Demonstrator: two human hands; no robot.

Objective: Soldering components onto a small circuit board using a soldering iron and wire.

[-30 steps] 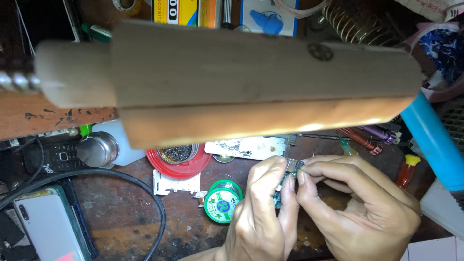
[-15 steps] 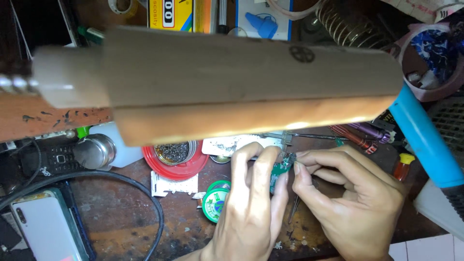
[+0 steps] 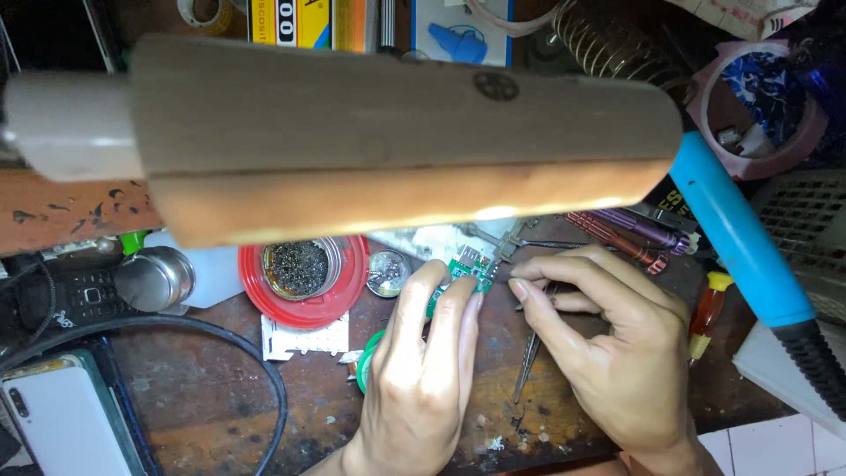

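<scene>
Board (image 3: 470, 267): small green circuit board, flat and roughly rectangular, with a metal socket on its upper face. It sits just above frame centre, under the lamp's lower edge. Long axis runs from about 11 to 5 o'clock, socket end toward 11; much of it is covered by fingers.

Left hand (image 3: 421, 379): enters from 6 o'clock, fingers closed together, tips pinching the board's lower edge.

Right hand (image 3: 617, 353): enters from 5 o'clock, fingers curled, forefinger and thumb tips meeting at the board's right corner. Tweezers (image 3: 531, 353), thin dull metal, lie beneath this hand, long axis 12 to 6 o'clock; whether the hand grips them cannot be told.

Lamp (image 3: 388, 132): broad tan cylinder, out of focus, lying across the upper frame from 9 to 3 o'clock, with a white end at the left.

Tin (image 3: 304, 273): round red lid holding a metal cup of wire wool, at 9 o'clock of the board.

Solder reel (image 3: 368, 357): green, partly hidden behind the left hand.

Phone (image 3: 62, 423): white slab, at 8 o'clock in the frame.

Cable (image 3: 220, 339): black, curving across the bench (image 3: 211, 414).

Blue handle (image 3: 740, 238): smooth tube with black grip, running 11 to 5 o'clock at the right.

Bench: worn brown wood, scorched and flecked, crowded with tools.
</scene>
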